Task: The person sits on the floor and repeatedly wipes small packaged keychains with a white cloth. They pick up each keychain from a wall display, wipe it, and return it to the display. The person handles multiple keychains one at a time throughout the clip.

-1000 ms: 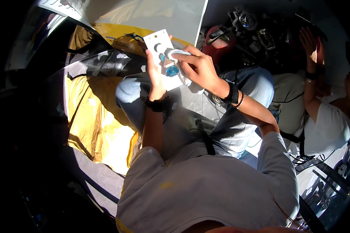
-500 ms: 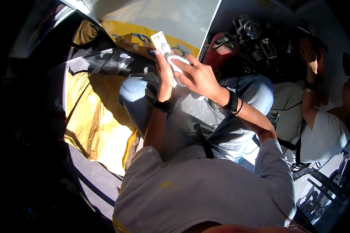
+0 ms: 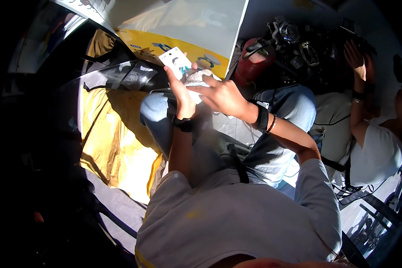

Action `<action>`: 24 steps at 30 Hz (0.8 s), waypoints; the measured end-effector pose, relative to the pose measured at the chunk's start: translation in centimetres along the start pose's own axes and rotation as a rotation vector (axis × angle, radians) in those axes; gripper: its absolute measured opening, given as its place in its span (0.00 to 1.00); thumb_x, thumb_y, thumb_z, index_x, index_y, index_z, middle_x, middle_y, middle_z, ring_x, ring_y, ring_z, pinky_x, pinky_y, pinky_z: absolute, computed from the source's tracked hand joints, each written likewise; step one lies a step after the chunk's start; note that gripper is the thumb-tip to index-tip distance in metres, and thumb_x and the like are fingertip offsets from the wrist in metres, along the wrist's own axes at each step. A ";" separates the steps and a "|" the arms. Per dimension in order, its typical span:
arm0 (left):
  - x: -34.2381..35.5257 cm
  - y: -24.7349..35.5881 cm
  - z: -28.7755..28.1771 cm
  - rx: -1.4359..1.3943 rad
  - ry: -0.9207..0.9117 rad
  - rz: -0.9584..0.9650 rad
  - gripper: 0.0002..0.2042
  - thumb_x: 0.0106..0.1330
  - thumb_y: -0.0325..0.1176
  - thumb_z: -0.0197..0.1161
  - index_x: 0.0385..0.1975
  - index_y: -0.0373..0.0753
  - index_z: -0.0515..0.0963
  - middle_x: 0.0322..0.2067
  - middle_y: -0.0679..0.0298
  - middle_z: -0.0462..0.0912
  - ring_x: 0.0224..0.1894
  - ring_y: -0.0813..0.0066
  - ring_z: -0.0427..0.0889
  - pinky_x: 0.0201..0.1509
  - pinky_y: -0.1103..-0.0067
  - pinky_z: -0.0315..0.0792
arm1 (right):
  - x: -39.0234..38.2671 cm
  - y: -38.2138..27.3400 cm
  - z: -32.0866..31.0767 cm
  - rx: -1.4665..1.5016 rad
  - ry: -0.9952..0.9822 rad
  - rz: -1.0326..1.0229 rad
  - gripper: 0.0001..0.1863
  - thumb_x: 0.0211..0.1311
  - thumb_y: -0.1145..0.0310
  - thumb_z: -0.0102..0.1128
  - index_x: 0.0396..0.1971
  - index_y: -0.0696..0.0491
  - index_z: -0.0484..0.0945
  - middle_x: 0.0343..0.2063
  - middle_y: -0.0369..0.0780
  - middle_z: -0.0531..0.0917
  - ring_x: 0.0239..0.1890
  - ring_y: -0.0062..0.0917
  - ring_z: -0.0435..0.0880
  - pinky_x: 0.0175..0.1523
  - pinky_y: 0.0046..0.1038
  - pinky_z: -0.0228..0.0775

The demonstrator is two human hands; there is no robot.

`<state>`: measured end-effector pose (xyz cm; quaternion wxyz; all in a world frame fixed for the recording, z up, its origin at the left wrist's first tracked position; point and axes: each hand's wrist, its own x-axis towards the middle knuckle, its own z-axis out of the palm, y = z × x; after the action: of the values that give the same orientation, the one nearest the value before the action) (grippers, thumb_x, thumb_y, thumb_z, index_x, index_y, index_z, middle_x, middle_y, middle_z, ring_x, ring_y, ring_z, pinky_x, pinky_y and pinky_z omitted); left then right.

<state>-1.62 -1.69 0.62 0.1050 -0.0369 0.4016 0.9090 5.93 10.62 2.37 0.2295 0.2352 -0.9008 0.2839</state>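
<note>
A flat white card with dark and teal print and small holes near its top tilts up from my left hand. That hand's thumb lies along the card's left edge, and a fingertip shows at its right side. Attached to or against the card's lower part is a pale, crumpled-looking white bundle; glare hides whether it is cable or wrapping. My right hand comes over from the right, fingers bent and pressed onto this bundle. Both hands are in front of my knees.
Beyond my hands stands a white and yellow panel. A yellow cloth or bag lies at the left. At the far right, a co-worker's hand is beside a dark heap of gear, near a red rounded object.
My hands have come slightly lower and nearer. The card has turned so that more of its printed face shows, and it leans further left.
</note>
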 end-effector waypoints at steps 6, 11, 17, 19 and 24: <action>1.6 0.8 -3.8 -0.316 -0.263 -0.171 0.34 0.71 0.58 0.22 0.58 0.38 0.65 0.35 0.55 0.75 0.35 0.62 0.74 0.39 0.67 0.72 | -0.3 1.7 -1.1 0.257 0.085 0.130 0.19 0.43 0.76 0.57 0.40 0.47 0.83 0.34 0.42 0.80 0.24 0.33 0.81 0.28 0.29 0.74; 1.0 0.9 -0.7 -0.080 0.028 -0.020 0.33 0.71 0.57 0.24 0.57 0.36 0.66 0.39 0.55 0.75 0.39 0.64 0.75 0.45 0.68 0.71 | 0.6 1.5 -1.9 0.483 0.133 0.175 0.27 0.43 0.78 0.54 0.51 0.53 0.77 0.31 0.44 0.80 0.23 0.33 0.78 0.30 0.27 0.70; -0.1 0.3 0.0 -0.030 -0.095 -0.009 0.34 0.70 0.60 0.24 0.58 0.37 0.64 0.36 0.57 0.75 0.39 0.63 0.76 0.48 0.67 0.72 | 0.6 -0.2 -1.2 0.510 -0.106 0.284 0.32 0.49 0.73 0.52 0.60 0.51 0.67 0.32 0.49 0.80 0.23 0.38 0.79 0.32 0.31 0.71; -0.3 0.2 0.5 0.025 -0.006 0.036 0.36 0.69 0.62 0.23 0.58 0.37 0.63 0.36 0.57 0.75 0.39 0.62 0.76 0.48 0.67 0.71 | 0.3 -0.6 -0.3 0.466 -0.030 0.319 0.33 0.49 0.70 0.51 0.61 0.50 0.66 0.31 0.49 0.80 0.26 0.42 0.80 0.33 0.35 0.72; -0.3 -0.2 0.4 -0.070 0.046 0.137 0.37 0.67 0.66 0.27 0.61 0.41 0.61 0.43 0.60 0.71 0.42 0.65 0.72 0.53 0.69 0.68 | 0.1 -0.5 1.0 0.623 0.057 0.361 0.29 0.53 0.70 0.52 0.59 0.55 0.66 0.34 0.49 0.81 0.27 0.36 0.81 0.35 0.30 0.72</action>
<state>-1.25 -1.31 0.81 0.0319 -0.0338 0.3734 0.9265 5.87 9.60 1.86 0.1180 0.1230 -0.7912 0.5873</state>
